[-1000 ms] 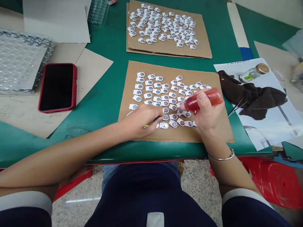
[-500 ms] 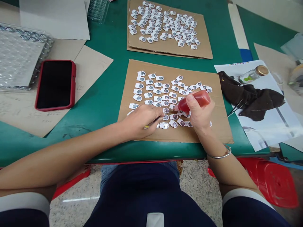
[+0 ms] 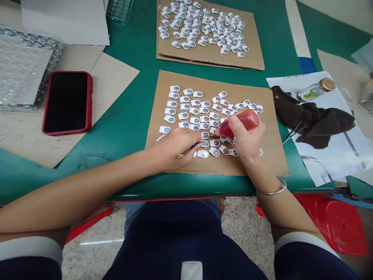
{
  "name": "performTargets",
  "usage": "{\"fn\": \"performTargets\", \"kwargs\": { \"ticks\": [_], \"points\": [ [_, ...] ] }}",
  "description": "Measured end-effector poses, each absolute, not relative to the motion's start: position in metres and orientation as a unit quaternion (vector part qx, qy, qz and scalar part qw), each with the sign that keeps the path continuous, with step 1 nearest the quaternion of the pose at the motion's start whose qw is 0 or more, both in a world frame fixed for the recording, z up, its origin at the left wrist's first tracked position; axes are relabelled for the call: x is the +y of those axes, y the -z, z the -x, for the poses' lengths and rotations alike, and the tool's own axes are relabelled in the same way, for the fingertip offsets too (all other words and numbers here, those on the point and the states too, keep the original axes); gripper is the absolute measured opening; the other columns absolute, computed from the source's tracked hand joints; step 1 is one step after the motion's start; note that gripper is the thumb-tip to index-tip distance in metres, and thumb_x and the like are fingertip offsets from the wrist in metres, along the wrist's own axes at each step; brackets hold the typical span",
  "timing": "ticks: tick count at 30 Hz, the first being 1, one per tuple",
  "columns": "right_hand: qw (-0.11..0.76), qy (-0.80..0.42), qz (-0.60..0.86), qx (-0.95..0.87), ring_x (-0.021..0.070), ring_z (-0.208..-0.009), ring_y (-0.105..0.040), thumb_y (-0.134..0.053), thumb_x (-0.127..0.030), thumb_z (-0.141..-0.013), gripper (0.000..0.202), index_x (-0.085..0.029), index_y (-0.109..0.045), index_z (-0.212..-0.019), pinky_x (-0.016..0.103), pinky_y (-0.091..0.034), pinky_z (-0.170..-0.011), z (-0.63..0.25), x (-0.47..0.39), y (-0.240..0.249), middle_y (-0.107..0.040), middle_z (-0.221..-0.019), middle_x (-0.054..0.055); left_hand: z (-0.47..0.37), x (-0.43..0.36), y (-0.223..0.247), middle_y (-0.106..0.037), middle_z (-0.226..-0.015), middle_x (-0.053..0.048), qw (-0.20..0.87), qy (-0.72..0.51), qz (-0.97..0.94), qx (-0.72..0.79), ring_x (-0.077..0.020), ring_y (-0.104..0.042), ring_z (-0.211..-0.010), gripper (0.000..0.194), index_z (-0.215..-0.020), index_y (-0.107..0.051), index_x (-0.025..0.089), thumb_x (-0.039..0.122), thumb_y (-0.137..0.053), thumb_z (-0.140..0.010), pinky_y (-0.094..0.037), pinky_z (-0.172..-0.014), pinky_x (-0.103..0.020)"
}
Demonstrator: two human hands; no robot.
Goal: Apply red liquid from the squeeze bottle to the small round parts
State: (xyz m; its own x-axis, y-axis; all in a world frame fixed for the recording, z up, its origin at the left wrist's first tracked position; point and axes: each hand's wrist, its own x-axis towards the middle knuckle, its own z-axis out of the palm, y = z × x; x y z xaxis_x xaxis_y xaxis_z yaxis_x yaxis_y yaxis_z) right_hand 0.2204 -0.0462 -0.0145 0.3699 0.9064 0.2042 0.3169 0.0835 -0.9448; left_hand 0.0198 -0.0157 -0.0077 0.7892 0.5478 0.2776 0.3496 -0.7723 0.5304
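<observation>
My right hand (image 3: 247, 138) is wrapped round a red squeeze bottle (image 3: 246, 119). Its pale nozzle points down and left, close to the small white tags. My left hand (image 3: 179, 147) rests on the cardboard sheet (image 3: 247, 168) with its fingers closed round a slim dark tool (image 3: 188, 151) with a yellowish end; its tip is hidden. Rows of small white tags with round dark-and-silver faces, such as this tag (image 3: 203, 153), lie on the cardboard around both hands. Some are covered by my hands and the bottle.
Behind lies another cardboard stack (image 3: 210, 64) with many similar tags. A red-cased phone (image 3: 67, 103) and bubble wrap (image 3: 23, 74) are at left. At right are a dark brown cloth (image 3: 323, 122), metal tweezers (image 3: 293, 133) and a small glass jar (image 3: 316, 90) on printed paper.
The whole view has shifted slightly. Both hands keep nearly the same places and grips, with the bottle nozzle still near the same tags.
</observation>
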Motion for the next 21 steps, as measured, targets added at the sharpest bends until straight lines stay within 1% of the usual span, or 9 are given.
{"fn": "performTargets", "kwargs": {
  "ticks": [2, 6, 10, 13, 18, 21],
  "points": [
    [0.538, -0.258, 0.632, -0.494, 0.0152, -0.061, -0.063, -0.063, -0.043, -0.07, 0.024, -0.021, -0.056, -0.078, 0.028, -0.048, -0.047, -0.221, -0.047, 0.014, -0.059, -0.064, -0.001, -0.02, -0.016, 0.006, -0.062, -0.074, 0.0, 0.24, -0.213, -0.915, 0.243, -0.0126, -0.057, -0.067, 0.007, -0.08, -0.056, 0.017, 0.013, -0.051, -0.078, -0.039, -0.057, -0.023],
    [0.544, -0.277, 0.619, -0.494, 0.0138, -0.055, -0.062, -0.063, -0.042, -0.07, 0.023, -0.022, -0.054, -0.078, 0.029, -0.049, -0.049, -0.22, -0.048, 0.013, -0.059, -0.062, -0.002, -0.019, -0.015, -0.001, -0.061, -0.069, 0.001, 0.28, -0.213, -0.902, 0.251, -0.0106, -0.055, -0.062, 0.009, -0.079, -0.058, 0.016, 0.013, -0.051, -0.078, -0.038, -0.056, -0.023],
    [0.538, -0.281, 0.621, -0.495, 0.0136, -0.057, -0.063, -0.063, -0.042, -0.07, 0.024, -0.022, -0.055, -0.08, 0.028, -0.05, -0.05, -0.22, -0.048, 0.013, -0.06, -0.063, -0.002, -0.019, -0.013, -0.006, -0.061, -0.066, 0.002, 0.311, -0.206, -0.886, 0.274, -0.0095, -0.054, -0.058, 0.01, -0.079, -0.062, 0.016, 0.012, -0.052, -0.077, -0.037, -0.054, -0.022],
    [0.538, -0.282, 0.618, -0.499, 0.0134, -0.059, -0.063, -0.062, -0.042, -0.071, 0.024, -0.022, -0.054, -0.081, 0.029, -0.051, -0.052, -0.221, -0.048, 0.015, -0.059, -0.064, -0.002, -0.02, -0.011, -0.005, -0.064, -0.068, 0.001, 0.324, -0.208, -0.875, 0.292, -0.0096, -0.056, -0.06, 0.011, -0.081, -0.063, 0.017, 0.014, -0.054, -0.076, -0.038, -0.053, -0.021],
    [0.533, -0.25, 0.624, -0.514, 0.0146, -0.069, -0.062, -0.064, -0.043, -0.069, 0.025, -0.022, -0.057, -0.08, 0.029, -0.051, -0.054, -0.224, -0.048, 0.017, -0.059, -0.071, 0.001, -0.019, -0.007, 0.0, -0.066, -0.072, 0.001, 0.349, -0.223, -0.855, 0.313, -0.0097, -0.058, -0.063, 0.009, -0.08, -0.065, 0.017, 0.017, -0.056, -0.076, -0.041, -0.057, -0.021],
    [0.525, -0.242, 0.631, -0.517, 0.0144, -0.068, -0.061, -0.064, -0.042, -0.07, 0.024, -0.022, -0.058, -0.08, 0.03, -0.051, -0.055, -0.223, -0.048, 0.017, -0.059, -0.072, 0.001, -0.02, -0.005, 0.0, -0.066, -0.071, 0.002, 0.387, -0.223, -0.831, 0.33, -0.0098, -0.059, -0.063, 0.009, -0.078, -0.065, 0.017, 0.017, -0.057, -0.075, -0.042, -0.057, -0.021]
  ]
}}
